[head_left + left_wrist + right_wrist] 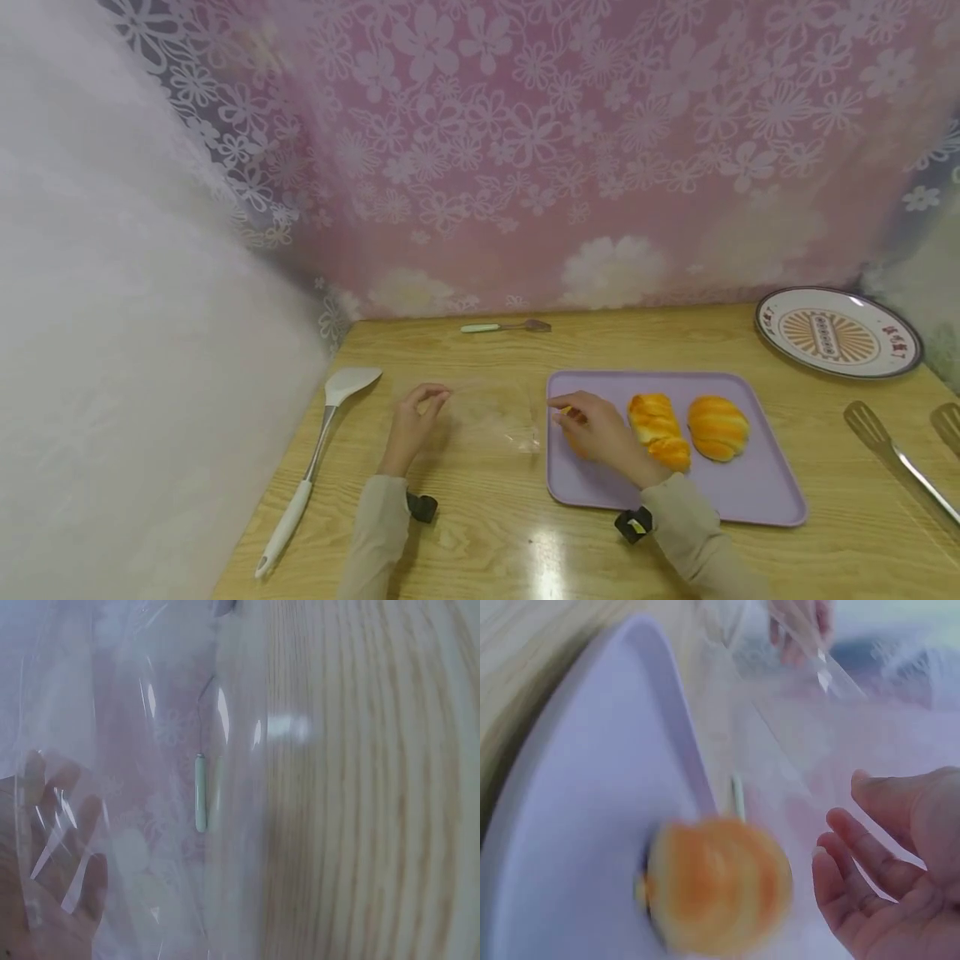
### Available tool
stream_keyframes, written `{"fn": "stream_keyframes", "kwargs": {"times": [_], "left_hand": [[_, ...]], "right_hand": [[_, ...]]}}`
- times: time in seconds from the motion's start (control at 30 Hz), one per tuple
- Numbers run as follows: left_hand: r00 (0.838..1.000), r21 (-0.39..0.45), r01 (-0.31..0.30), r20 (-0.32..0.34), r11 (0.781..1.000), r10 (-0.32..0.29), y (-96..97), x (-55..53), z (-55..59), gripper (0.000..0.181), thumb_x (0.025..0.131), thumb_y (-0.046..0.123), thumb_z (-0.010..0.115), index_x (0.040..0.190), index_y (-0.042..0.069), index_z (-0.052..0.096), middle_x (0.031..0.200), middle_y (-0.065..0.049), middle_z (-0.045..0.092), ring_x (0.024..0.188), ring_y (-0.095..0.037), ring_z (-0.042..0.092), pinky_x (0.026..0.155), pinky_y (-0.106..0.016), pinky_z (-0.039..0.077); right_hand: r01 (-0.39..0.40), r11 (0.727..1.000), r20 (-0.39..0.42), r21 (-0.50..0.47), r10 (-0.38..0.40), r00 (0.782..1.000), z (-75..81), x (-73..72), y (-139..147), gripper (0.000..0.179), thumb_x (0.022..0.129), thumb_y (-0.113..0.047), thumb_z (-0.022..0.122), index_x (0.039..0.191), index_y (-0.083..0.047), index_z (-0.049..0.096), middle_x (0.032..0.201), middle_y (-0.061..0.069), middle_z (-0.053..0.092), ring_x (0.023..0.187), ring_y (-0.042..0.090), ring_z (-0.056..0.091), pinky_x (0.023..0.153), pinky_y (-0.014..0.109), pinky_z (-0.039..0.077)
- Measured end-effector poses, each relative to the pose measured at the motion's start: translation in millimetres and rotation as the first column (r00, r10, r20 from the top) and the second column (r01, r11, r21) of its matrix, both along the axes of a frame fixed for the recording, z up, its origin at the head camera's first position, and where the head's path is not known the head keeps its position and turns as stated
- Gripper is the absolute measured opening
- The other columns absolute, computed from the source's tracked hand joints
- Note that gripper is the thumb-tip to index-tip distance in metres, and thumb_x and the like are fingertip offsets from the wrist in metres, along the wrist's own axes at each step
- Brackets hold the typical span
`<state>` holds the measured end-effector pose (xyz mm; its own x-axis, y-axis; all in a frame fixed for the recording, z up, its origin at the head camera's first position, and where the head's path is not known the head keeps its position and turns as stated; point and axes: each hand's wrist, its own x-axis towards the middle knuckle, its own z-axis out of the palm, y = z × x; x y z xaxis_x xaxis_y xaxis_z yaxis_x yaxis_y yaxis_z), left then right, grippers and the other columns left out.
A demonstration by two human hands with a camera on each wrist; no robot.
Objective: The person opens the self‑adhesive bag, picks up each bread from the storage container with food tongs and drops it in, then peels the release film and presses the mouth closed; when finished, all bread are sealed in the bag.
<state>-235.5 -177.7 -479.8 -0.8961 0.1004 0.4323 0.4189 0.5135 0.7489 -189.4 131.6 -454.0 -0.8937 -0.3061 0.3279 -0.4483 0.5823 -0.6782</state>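
Observation:
A clear plastic bag hangs over the wood just left of the tray. My left hand pinches its left edge between thumb and fingers; in the left wrist view the transparent sheet covers much of the picture. Above the left part of the purple tray is my right hand, its fingers loosely bent and apart, with nothing between them in the right wrist view. Close by those fingers is a round golden bread roll, mostly hidden under the hand in the head view. Beside it on the tray lie a twisted bread and a ridged bun.
A white spatula lies at the left. Near the back edge is a small tool with a pale green handle. A patterned oval plate stands at the back right, with a slotted metal turner in front of it.

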Motion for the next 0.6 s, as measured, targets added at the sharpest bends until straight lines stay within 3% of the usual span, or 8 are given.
{"fn": "stream_keyframes", "kwargs": {"times": [0.1,0.33,0.4,0.47,0.53,0.6], "left_hand": [[1.000,0.008,-0.008,0.005,1.000,0.008,1.0,-1.1,0.3,0.019,0.094,0.019,0.065,0.104,0.004,0.071,0.109,-0.013,0.073,0.109,-0.034,0.066,0.101,-0.052,0.049],[0.999,0.037,-0.031,0.013,0.999,0.030,2.7,-3.0,0.7,0.021,0.093,0.017,0.066,0.108,0.004,0.071,0.108,-0.013,0.074,0.107,-0.033,0.068,0.103,-0.051,0.048],[0.999,0.041,-0.036,0.006,0.999,0.035,2.7,-3.5,0.4,0.019,0.093,0.016,0.066,0.106,0.003,0.071,0.106,-0.013,0.074,0.107,-0.034,0.068,0.102,-0.050,0.049],[0.999,0.043,-0.035,-0.002,0.998,0.035,2.9,-3.9,0.4,0.018,0.093,0.016,0.066,0.105,0.003,0.071,0.107,-0.014,0.074,0.108,-0.034,0.067,0.102,-0.050,0.049],[0.999,0.040,-0.035,0.006,0.999,0.035,2.6,-3.8,0.3,0.019,0.094,0.018,0.064,0.105,0.004,0.071,0.108,-0.014,0.073,0.110,-0.035,0.066,0.103,-0.051,0.048],[0.999,0.040,-0.036,0.017,0.999,0.036,2.1,-4.0,0.1,0.020,0.095,0.019,0.063,0.106,0.004,0.070,0.108,-0.014,0.073,0.112,-0.036,0.064,0.104,-0.053,0.047]], "right_hand": [[0.055,0.998,-0.013,-0.016,-0.055,0.998,2.1,6.0,28,0.023,0.092,-0.007,0.066,0.115,-0.001,0.069,0.103,0.013,0.070,0.081,0.019,0.063,0.070,0.025,0.054],[0.213,0.977,-0.054,-0.008,-0.213,0.976,10.5,25.3,101,0.024,0.094,-0.011,0.065,0.116,-0.001,0.068,0.104,0.017,0.071,0.081,-0.009,0.053,0.067,0.017,0.050],[0.253,0.967,-0.019,0.018,-0.252,0.967,14.8,33.1,125,0.027,0.097,-0.016,0.062,0.119,-0.002,0.066,0.108,0.017,0.071,0.083,-0.014,0.049,0.067,0.013,0.048],[0.297,0.954,-0.018,0.033,-0.297,0.955,14.3,39.1,153,0.029,0.098,-0.018,0.061,0.121,-0.003,0.065,0.105,0.006,0.072,0.082,-0.021,0.045,0.065,0.010,0.045],[0.340,0.939,0.017,0.050,-0.341,0.940,11.0,44.1,182,0.033,0.098,-0.020,0.060,0.124,0.001,0.062,0.101,-0.014,0.068,0.080,-0.023,0.042,0.062,0.009,0.043],[0.401,0.909,0.044,0.110,-0.407,0.912,6.2,49.6,212,0.040,0.099,-0.025,0.059,0.127,0.003,0.058,0.101,-0.009,0.069,0.077,-0.022,0.041,0.058,0.013,0.043]]}}
